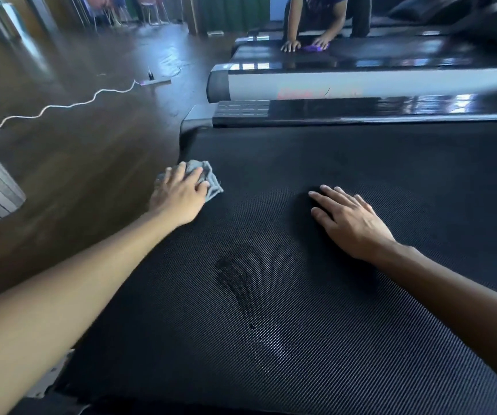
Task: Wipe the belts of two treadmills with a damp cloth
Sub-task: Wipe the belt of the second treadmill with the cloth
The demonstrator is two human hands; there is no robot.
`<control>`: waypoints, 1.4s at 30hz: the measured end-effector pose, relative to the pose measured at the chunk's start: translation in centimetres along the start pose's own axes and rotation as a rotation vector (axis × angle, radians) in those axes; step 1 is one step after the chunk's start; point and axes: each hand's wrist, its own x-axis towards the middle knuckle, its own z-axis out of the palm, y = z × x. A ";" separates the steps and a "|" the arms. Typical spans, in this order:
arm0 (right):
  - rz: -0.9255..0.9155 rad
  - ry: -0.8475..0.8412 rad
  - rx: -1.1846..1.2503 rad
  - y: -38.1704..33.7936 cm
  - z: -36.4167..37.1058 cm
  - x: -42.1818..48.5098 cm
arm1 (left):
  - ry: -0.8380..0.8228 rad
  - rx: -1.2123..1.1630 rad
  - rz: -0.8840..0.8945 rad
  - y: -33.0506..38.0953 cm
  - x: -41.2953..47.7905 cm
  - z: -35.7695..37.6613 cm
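We judge this belt (301, 339) partly wiped: our left hand (178, 196) presses the cloth (211, 181) flat-fingered at its left edge, right hand (349, 220) rests released, one more treadmill to do.

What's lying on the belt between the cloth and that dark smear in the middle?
Nothing visible. The left hand presses the cloth at the left edge of the belt; bare belt runs from there to the dark smear. The right hand rests flat farther right, off that path.
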 end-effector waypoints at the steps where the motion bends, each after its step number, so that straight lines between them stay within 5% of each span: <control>1: 0.001 0.002 -0.002 0.0 0.1 -0.1 | 0.012 0.003 -0.049 0.9 -0.1 0.2; 3: 0.002 0.005 -0.006 -0.1 0.2 -0.1 | 0.063 0.012 0.023 3.4 -2.6 0.8; 6: 0.003 0.006 -0.010 -0.2 0.1 -0.1 | 0.149 -0.031 0.425 6.6 -11.8 0.7; 9: 0.009 -0.011 -0.003 -0.6 -0.3 -0.5 | 0.055 -0.058 0.632 5.2 -17.5 -0.4; 13: -0.013 -0.050 0.003 -0.9 -0.3 -2.3 | 0.040 0.100 0.396 -1.5 -10.8 0.1; 16: -0.008 -0.052 0.018 -1.2 -0.6 -3.3 | -0.012 -0.023 -0.032 -3.6 -4.9 -0.5; 18: 0.000 -0.056 0.017 -1.6 -0.8 -3.6 | 0.004 -0.036 -0.106 -1.9 -4.6 -0.7; 21: 0.005 -0.077 0.002 -1.9 -0.8 -3.7 | 0.130 0.027 0.228 2.6 -10.4 0.1; 24: 0.000 -0.092 -0.014 -1.8 -0.7 -3.7 | 0.078 -0.040 0.558 5.8 -18.8 -0.4; 27: -0.012 -0.101 -0.012 -1.7 -0.7 -4.3 | 0.003 0.018 0.556 3.4 -17.9 -1.3; 34: -0.011 -0.050 -0.009 -2.2 -0.2 -5.3 | -0.066 0.035 0.057 -0.2 -8.0 -0.8; 39: -0.016 -0.037 -0.036 -2.2 0.2 -5.2 | 0.130 0.012 0.550 4.3 -18.7 -0.9; 42: -0.016 -0.040 -0.049 -2.0 0.1 -5.2 | 0.025 -0.037 0.737 4.7 -22.4 -1.4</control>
